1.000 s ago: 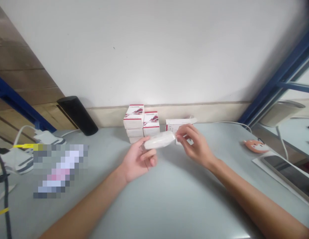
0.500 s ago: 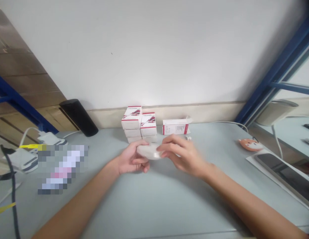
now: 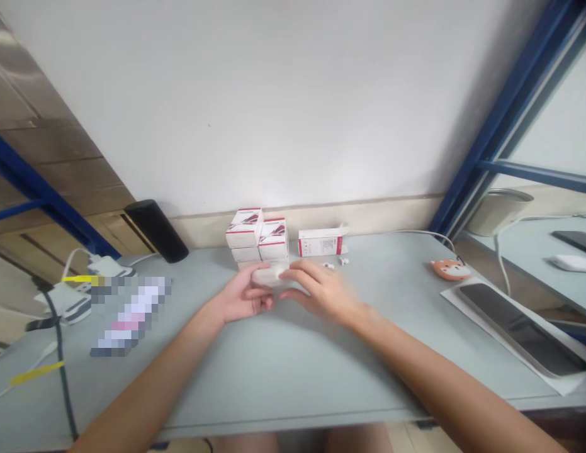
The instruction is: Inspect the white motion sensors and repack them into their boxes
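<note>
On the grey desk [image 3: 293, 377], two stacks of white boxes [image 3: 244, 229] and one opened box [image 3: 321, 242] stand behind my hands. My left hand [image 3: 243, 296] curls around one white oval case [image 3: 267, 275]; my right hand [image 3: 321, 290] reaches across, its blurred fingertips [image 3: 287, 270] touching the case's end, near two tiny white pieces [image 3: 328, 266].

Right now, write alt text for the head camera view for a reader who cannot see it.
The left hand holds a white rounded plastic case while the right hand reaches toward it over a pale grey desk. Stacked white red-trimmed cardboard boxes stand behind.
</note>
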Motion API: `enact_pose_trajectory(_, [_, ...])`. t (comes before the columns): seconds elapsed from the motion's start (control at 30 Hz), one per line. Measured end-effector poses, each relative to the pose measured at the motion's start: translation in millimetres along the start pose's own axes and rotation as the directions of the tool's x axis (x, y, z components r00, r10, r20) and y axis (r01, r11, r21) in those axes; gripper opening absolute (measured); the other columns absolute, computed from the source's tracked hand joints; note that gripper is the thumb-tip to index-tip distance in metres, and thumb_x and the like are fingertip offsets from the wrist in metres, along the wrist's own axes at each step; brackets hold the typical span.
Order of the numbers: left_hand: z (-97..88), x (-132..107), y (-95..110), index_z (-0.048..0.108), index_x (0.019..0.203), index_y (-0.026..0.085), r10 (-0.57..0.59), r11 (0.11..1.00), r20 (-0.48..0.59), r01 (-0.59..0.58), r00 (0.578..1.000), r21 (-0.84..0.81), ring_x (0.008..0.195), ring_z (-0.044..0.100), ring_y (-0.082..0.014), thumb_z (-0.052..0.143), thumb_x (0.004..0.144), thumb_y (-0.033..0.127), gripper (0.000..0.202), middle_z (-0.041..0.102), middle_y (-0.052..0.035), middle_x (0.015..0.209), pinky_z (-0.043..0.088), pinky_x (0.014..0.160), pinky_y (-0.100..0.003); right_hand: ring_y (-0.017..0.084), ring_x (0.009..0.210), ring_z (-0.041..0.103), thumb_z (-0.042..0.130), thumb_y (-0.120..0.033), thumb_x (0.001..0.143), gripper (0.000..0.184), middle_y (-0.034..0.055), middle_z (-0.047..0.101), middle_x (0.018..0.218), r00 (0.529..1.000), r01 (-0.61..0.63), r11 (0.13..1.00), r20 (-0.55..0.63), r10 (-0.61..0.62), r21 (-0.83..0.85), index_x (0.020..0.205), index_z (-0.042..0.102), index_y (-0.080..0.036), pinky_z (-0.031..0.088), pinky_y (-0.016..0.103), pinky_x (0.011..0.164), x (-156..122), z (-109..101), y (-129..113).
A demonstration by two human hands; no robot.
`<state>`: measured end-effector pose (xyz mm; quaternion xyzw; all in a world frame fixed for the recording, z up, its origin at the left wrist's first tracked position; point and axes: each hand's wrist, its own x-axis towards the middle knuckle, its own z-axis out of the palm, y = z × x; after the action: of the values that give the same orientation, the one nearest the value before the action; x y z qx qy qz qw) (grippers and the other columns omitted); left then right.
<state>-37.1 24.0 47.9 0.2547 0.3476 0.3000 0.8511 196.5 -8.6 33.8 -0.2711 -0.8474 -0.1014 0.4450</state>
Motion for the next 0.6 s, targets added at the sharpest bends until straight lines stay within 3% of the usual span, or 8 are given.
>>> enact_pose_trajectory(0.1, [19.6, -9, 4, 0.067, 0.092, 0.018, 0.086, 0.995, -0.079, -0.082, 0.993, 0.056, 0.038, 0.050, -0.0160, 0.052, 0.101, 0.030, 0.022, 0.034, 0.0085, 0.039, 0.060, 0.058, -0.033, 0.020, 0.095, 0.069, 0.062, -0.038, 0.104, 0.037, 0.0094, 0.070, 0.116, 0.994, -0.109, 0.989, -0.005, 0.109, -0.101, 0.139, 0.062, -0.027, 0.055, 0.028, 0.070, 1, -1, 3])
enact_pose_trajectory(0.17, [36.8, -13, 5, 0.065, 0.089, 0.018, 0.140, 0.987, -0.130, -0.128, 0.982, 0.096, 0.047, 0.055, -0.0168, 0.052, 0.101, 0.033, 0.024, 0.042, 0.0053, 0.047, 0.057, 0.058, -0.031, 0.020, 0.095, 0.068, 0.064, -0.037, 0.103, 0.046, 0.0095, 0.067, 0.118, 0.981, -0.194, 0.973, 0.000, 0.196, -0.123, 0.148, 0.058, -0.033, 0.055, 0.028, 0.068, 1, 0, 9])
enact_pose_trajectory(0.27, [68.5, -15, 2, 0.065, 0.098, 0.016, 0.210, 0.972, -0.066, -0.201, 0.975, 0.118, 0.062, 0.059, -0.0166, 0.049, 0.104, 0.038, 0.028, 0.057, -0.0022, 0.070, 0.053, 0.062, -0.029, 0.022, 0.095, 0.068, 0.067, -0.039, 0.100, 0.051, 0.0115, 0.065, 0.121, 0.946, -0.323, 0.942, -0.022, 0.322, -0.094, 0.150, 0.057, -0.034, 0.056, 0.029, 0.067, -1, 0, 23])
enact_pose_trajectory(0.4, [114.0, -2, 2, 0.064, 0.111, 0.015, 0.236, 0.954, 0.065, -0.244, 0.970, 0.176, 0.068, 0.059, -0.0155, 0.047, 0.105, 0.049, 0.038, 0.058, -0.0032, 0.081, 0.052, 0.070, -0.029, 0.022, 0.092, 0.068, 0.063, -0.038, 0.101, 0.041, 0.0125, 0.067, 0.124, 0.877, -0.467, 0.879, -0.071, 0.474, 0.096, 0.141, 0.066, -0.028, 0.058, 0.035, 0.078, -4, -4, 47])
enact_pose_trajectory(0.5, [136.6, 18, 12, 0.060, 0.120, 0.015, 0.238, 0.911, 0.190, -0.286, 0.953, 0.296, 0.075, 0.062, -0.0177, 0.044, 0.102, 0.065, 0.055, 0.060, -0.0045, 0.086, 0.052, 0.076, -0.031, 0.020, 0.090, 0.069, 0.059, -0.045, 0.101, 0.042, 0.0105, 0.072, 0.121, 0.774, -0.549, 0.746, -0.109, 0.624, 0.376, 0.135, 0.067, -0.023, 0.058, 0.035, 0.085, -1, -12, 65])
enact_pose_trajectory(0.57, [140.0, 36, 21, 0.052, 0.135, 0.020, 0.343, 0.767, 0.260, -0.429, 0.903, 0.478, 0.088, 0.066, -0.0227, 0.040, 0.100, 0.072, 0.064, 0.063, -0.0068, 0.094, 0.053, 0.082, -0.035, 0.021, 0.093, 0.070, 0.056, -0.054, 0.100, 0.050, 0.0096, 0.076, 0.114, 0.672, -0.583, 0.644, -0.152, 0.725, 0.494, 0.135, 0.065, -0.020, 0.058, 0.033, 0.085, 1, -22, 79])
enact_pose_trajectory(0.6, [138.0, 47, 25, 0.048, 0.141, 0.022, 0.403, 0.626, 0.267, -0.477, 0.875, 0.617, 0.097, 0.066, -0.0257, 0.041, 0.100, 0.072, 0.065, 0.065, -0.0083, 0.100, 0.053, 0.086, -0.038, 0.022, 0.094, 0.070, 0.055, -0.057, 0.099, 0.053, 0.0095, 0.077, 0.111, 0.619, -0.600, 0.612, -0.187, 0.763, 0.515, 0.135, 0.064, -0.019, 0.057, 0.033, 0.085, 1, -28, 88])
